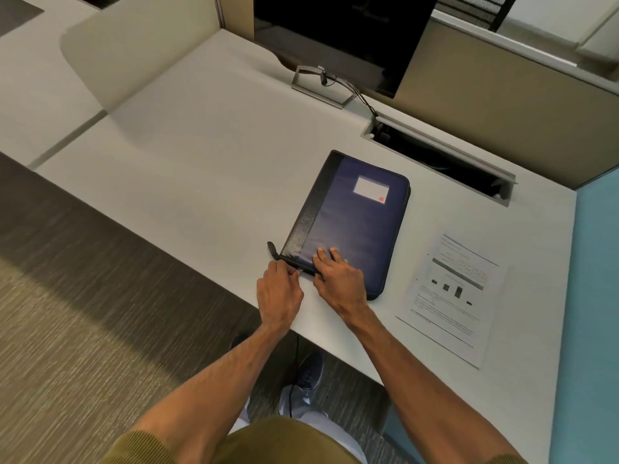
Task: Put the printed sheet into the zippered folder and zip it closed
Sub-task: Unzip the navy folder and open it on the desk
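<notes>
At the desk's near edge the left hand pinches at the zipper on the near-left corner of the zippered folder, fingers drawn together; the pull itself is too small to make out. The right hand lies spread flat on the folder's near end, pressing it down. The folder is shut, lying flat and slanted on the white desk. Just right of it, not touching, lies the printed sheet, close to the desk's right edge. Left of the folder the desktop is bare. Beyond stand a monitor and an open cable slot
</notes>
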